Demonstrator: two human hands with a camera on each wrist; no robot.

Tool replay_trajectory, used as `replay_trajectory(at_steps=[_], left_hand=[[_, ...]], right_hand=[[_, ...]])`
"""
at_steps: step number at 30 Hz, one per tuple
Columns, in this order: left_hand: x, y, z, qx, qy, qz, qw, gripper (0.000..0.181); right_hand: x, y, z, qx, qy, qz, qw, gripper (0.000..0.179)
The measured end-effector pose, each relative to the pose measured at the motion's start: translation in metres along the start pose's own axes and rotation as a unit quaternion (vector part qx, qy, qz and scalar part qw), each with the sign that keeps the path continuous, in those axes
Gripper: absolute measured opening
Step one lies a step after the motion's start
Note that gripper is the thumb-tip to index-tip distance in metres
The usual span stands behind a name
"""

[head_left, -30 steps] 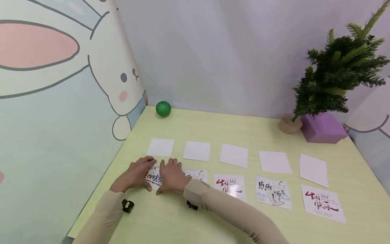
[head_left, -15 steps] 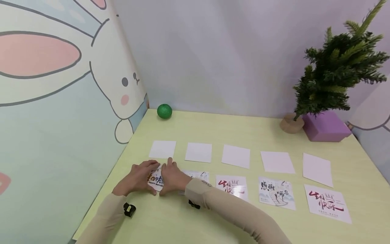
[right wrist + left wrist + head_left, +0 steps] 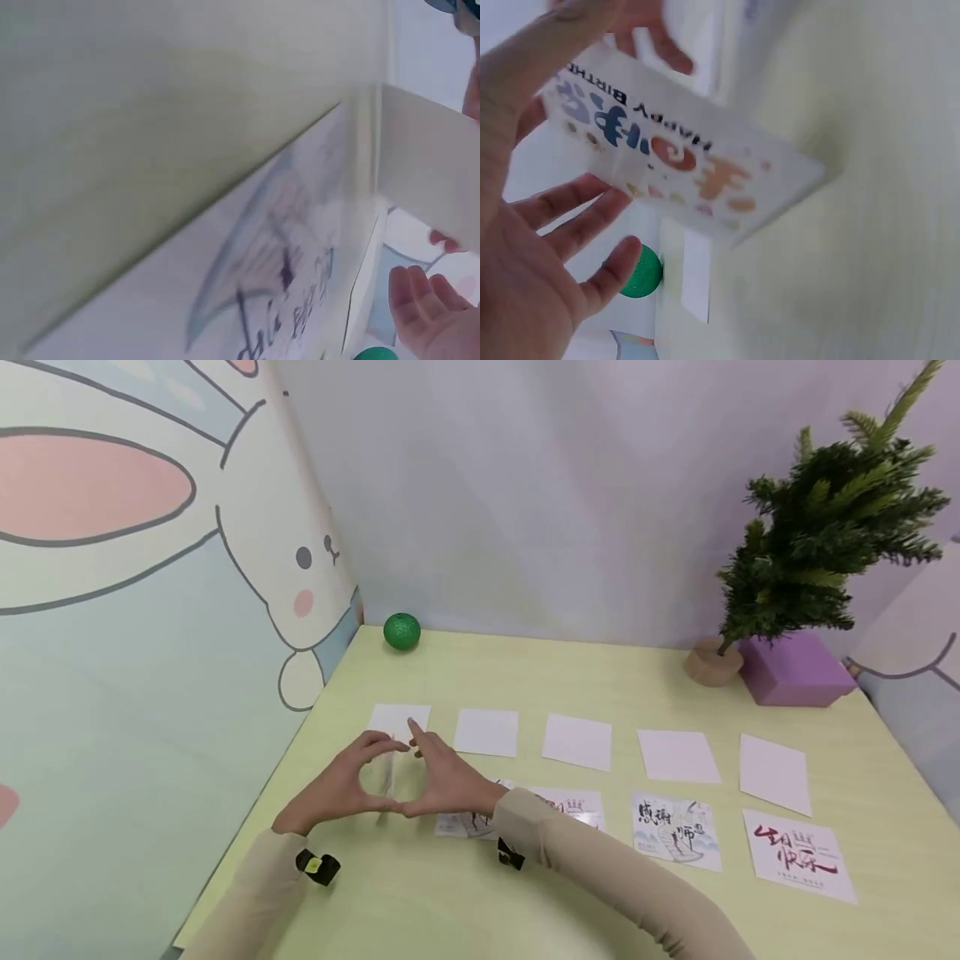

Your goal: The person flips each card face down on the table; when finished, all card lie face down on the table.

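White rectangular card with black "HAPPY BIRTHDAY" lettering, held over the pale yellow-green table: long axis steeply tilted, "HAPPY" end downward, printed face leftward. Left hand and right hand pinch its edges between thumb and fingers.

Long beige sleeves, black wrist units.
Left unit boxy, with a small yellow-green patch; left cuff plain, close-fitting. Right sleeve same cloth, creased toward its near end; right unit at the cuff's near side.
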State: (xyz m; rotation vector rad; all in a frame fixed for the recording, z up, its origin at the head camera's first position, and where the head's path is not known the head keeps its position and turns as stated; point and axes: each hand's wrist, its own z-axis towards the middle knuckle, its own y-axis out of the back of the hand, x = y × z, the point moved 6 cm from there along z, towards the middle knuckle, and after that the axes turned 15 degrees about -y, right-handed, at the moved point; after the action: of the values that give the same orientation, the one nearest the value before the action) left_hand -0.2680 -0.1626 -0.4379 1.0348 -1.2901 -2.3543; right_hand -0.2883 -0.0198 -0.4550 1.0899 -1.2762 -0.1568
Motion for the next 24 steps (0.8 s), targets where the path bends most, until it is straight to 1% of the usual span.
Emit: replay_trajectory(at_steps=[2, 3, 4, 5, 7, 8, 9, 10, 11, 14, 16, 18, 21, 24], left_hand=[[0.001, 0.01, -0.001, -0.039, 0.018, -0.058, 0.9974, 0.075], [0.002, 0.013, -0.003, -0.056, 0.03, -0.084, 0.9944, 0.071], [0.004, 0.015, -0.005, -0.071, 0.043, -0.111, 0.9903, 0.068], [0.006, 0.016, -0.007, -0.083, 0.051, -0.138, 0.9856, 0.065], [0.009, 0.017, -0.012, -0.105, 0.056, -0.185, 0.9755, 0.061], [0.011, 0.017, -0.015, -0.111, 0.057, -0.199, 0.9719, 0.06], [0.013, 0.017, -0.018, -0.114, 0.058, -0.206, 0.9702, 0.059], [0.015, 0.016, -0.021, -0.111, 0.06, -0.202, 0.9711, 0.058], [0.017, 0.016, -0.025, -0.104, 0.066, -0.188, 0.9744, 0.058], [0.023, 0.014, -0.035, -0.072, 0.082, -0.111, 0.9878, 0.056], [0.029, 0.015, -0.041, -0.061, 0.098, -0.073, 0.9906, 0.056], [0.033, 0.015, -0.046, -0.062, 0.102, -0.057, 0.9912, 0.055], [0.039, 0.012, -0.047, -0.066, 0.109, -0.063, 0.9898, 0.052], [0.038, 0.007, -0.042, -0.06, 0.102, -0.058, 0.9913, 0.052]], right_hand=[[0.003, 0.003, 0.001, 0.014, 0.022, 0.056, 0.9981, 0.121], [0.005, 0.003, 0.002, 0.021, 0.034, 0.072, 0.9966, 0.118], [0.006, 0.002, 0.003, 0.025, 0.047, 0.076, 0.9957, 0.115], [0.008, 0.0, 0.004, 0.026, 0.058, 0.073, 0.9953, 0.111], [0.009, -0.004, 0.005, 0.023, 0.076, 0.048, 0.9957, 0.101], [0.01, -0.005, 0.006, 0.022, 0.08, 0.036, 0.9959, 0.094], [0.009, -0.007, 0.006, 0.021, 0.08, 0.02, 0.9964, 0.086], [0.009, -0.009, 0.006, 0.018, 0.079, 0.001, 0.9967, 0.079], [0.008, -0.011, 0.006, 0.016, 0.075, -0.021, 0.9969, 0.073], [0.006, -0.017, 0.008, 0.006, 0.06, -0.111, 0.992, 0.065], [0.006, -0.023, 0.008, -0.001, 0.052, -0.179, 0.9826, 0.066], [0.006, -0.03, 0.009, -0.006, 0.05, -0.239, 0.9697, 0.068], [0.005, -0.038, 0.008, -0.012, 0.054, -0.298, 0.953, 0.066], [0.005, -0.041, 0.008, -0.013, 0.06, -0.332, 0.9412, 0.064]])
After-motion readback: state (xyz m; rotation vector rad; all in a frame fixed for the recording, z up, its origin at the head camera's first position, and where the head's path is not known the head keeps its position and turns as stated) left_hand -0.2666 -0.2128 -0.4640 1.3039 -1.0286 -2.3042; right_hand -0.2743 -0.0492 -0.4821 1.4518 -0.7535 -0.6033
